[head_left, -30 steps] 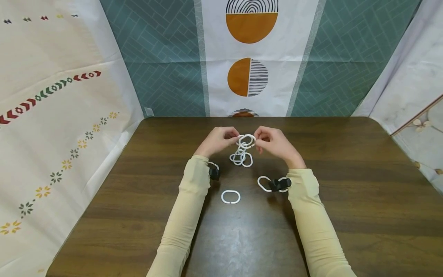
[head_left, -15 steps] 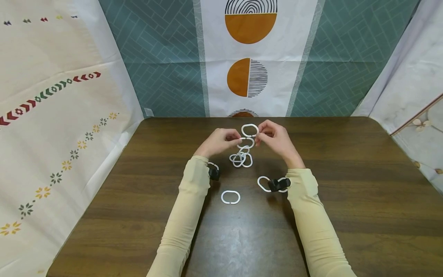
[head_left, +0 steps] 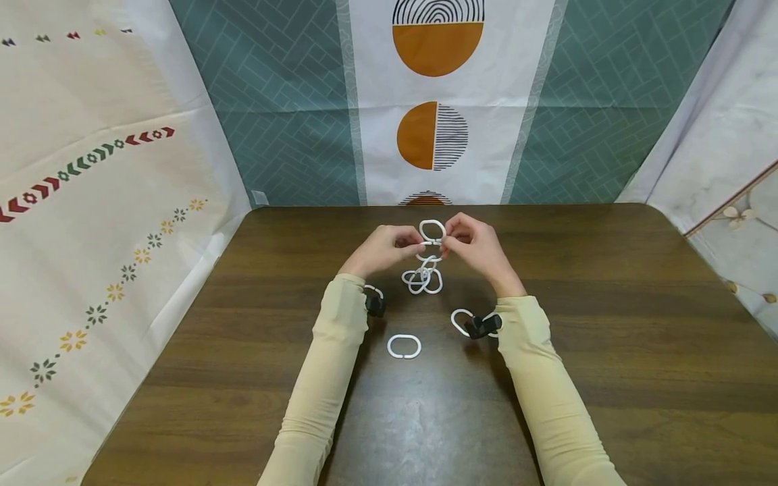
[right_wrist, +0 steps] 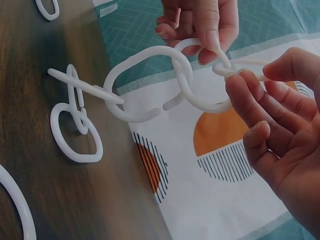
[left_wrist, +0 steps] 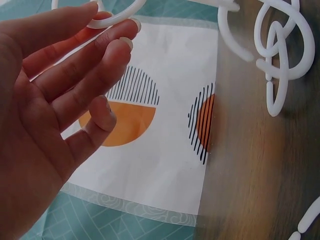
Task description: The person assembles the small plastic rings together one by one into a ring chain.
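My left hand (head_left: 385, 250) pinches the top white plastic chain link (right_wrist: 205, 106) of a linked string. My right hand (head_left: 477, 251) holds another white link (head_left: 432, 221) between thumb and fingers, above the first. In the right wrist view the two held links meet at the fingertips, where the overlap partly hides whether they are joined. Below, a link with a small gap in its side (right_wrist: 150, 50) hangs from the left hand's link. The lower chain (head_left: 410, 281) lies bunched on the table. The left wrist view shows the left palm (left_wrist: 45, 115) with a link at its fingertips.
A single loose link (head_left: 404, 335) lies on the brown wooden table (head_left: 243, 351), nearer the body. More loose links, one of them visible beside the right wrist (head_left: 460, 312), are partly covered by the black wrist cameras. Patterned cloths hang behind and at both sides.
The right hand has raised its link from over the chain's top link, then shifted slightly left, back against the link in the left hand. The left hand has barely moved.
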Demonstrator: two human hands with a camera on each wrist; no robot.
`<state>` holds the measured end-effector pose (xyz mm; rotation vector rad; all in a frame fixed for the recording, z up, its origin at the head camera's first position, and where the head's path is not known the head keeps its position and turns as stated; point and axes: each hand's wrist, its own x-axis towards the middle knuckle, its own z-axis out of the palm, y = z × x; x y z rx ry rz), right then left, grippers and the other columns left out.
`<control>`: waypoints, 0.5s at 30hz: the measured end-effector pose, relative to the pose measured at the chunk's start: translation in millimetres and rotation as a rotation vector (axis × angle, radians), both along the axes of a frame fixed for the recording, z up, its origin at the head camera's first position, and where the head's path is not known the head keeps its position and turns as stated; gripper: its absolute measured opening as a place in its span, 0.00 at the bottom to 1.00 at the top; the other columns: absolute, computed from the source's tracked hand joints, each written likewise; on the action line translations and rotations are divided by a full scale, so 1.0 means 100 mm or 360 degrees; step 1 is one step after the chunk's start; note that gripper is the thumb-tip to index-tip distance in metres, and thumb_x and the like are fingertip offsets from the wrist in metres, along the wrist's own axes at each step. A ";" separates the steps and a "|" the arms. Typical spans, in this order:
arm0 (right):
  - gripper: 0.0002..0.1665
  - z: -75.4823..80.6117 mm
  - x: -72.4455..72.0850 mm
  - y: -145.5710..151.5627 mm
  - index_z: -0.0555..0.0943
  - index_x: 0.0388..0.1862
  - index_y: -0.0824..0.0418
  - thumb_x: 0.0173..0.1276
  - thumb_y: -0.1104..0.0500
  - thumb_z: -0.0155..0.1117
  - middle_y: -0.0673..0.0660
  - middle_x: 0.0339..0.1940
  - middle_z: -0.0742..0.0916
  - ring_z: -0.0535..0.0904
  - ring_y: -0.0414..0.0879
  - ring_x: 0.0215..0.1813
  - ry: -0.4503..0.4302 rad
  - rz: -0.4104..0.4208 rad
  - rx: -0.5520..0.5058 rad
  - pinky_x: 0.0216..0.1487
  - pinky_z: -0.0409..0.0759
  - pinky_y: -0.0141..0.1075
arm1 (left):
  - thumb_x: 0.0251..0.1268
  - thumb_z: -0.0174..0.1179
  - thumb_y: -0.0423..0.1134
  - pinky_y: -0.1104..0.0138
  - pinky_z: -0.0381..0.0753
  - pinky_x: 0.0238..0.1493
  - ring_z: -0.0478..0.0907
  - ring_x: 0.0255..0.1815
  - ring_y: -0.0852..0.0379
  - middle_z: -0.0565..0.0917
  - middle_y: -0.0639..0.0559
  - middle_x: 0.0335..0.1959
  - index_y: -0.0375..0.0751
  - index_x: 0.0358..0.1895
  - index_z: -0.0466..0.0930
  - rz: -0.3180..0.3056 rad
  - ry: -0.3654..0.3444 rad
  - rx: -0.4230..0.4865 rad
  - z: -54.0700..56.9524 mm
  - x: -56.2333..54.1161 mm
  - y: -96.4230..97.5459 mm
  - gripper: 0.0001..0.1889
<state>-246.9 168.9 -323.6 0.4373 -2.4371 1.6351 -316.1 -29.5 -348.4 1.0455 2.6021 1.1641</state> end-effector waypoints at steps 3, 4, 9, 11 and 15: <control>0.04 -0.05 -0.04 0.00 0.74 0.37 0.73 0.64 0.71 0.57 0.74 0.29 0.84 0.85 0.58 0.29 -0.0012 0.0017 0.0004 0.33 0.78 0.26 | 0.67 0.61 0.41 0.68 0.78 0.41 0.82 0.36 0.53 0.86 0.47 0.34 0.41 0.39 0.83 -0.0002 0.0014 -0.0002 0.00 0.00 0.00 0.07; 0.04 -0.10 -0.08 0.01 0.74 0.37 0.72 0.64 0.71 0.58 0.73 0.29 0.85 0.85 0.58 0.29 -0.0015 0.0021 0.0006 0.33 0.78 0.26 | 0.67 0.61 0.41 0.68 0.78 0.41 0.82 0.35 0.55 0.86 0.47 0.34 0.41 0.39 0.83 -0.0001 0.0017 -0.0003 0.00 0.01 0.00 0.07; 0.05 -0.31 -0.24 0.05 0.75 0.37 0.68 0.65 0.68 0.61 0.68 0.28 0.86 0.85 0.47 0.26 -0.0005 0.0041 0.0021 0.33 0.78 0.30 | 0.66 0.61 0.42 0.68 0.78 0.42 0.80 0.34 0.58 0.86 0.49 0.33 0.42 0.39 0.83 -0.0005 0.0020 -0.0007 -0.01 0.03 0.02 0.07; 0.05 -0.31 -0.24 0.05 0.75 0.36 0.68 0.64 0.68 0.61 0.67 0.27 0.86 0.85 0.44 0.26 0.0000 0.0053 0.0030 0.33 0.79 0.32 | 0.66 0.61 0.41 0.68 0.78 0.41 0.80 0.34 0.58 0.86 0.48 0.33 0.42 0.39 0.83 -0.0004 0.0018 0.0001 -0.01 0.03 0.03 0.07; 0.05 -0.31 -0.24 0.06 0.75 0.37 0.68 0.65 0.68 0.60 0.67 0.27 0.86 0.86 0.53 0.28 -0.0014 0.0065 0.0046 0.35 0.80 0.34 | 0.66 0.61 0.41 0.69 0.78 0.39 0.79 0.33 0.58 0.86 0.46 0.33 0.42 0.39 0.82 0.0005 0.0030 0.0027 0.00 0.03 0.04 0.07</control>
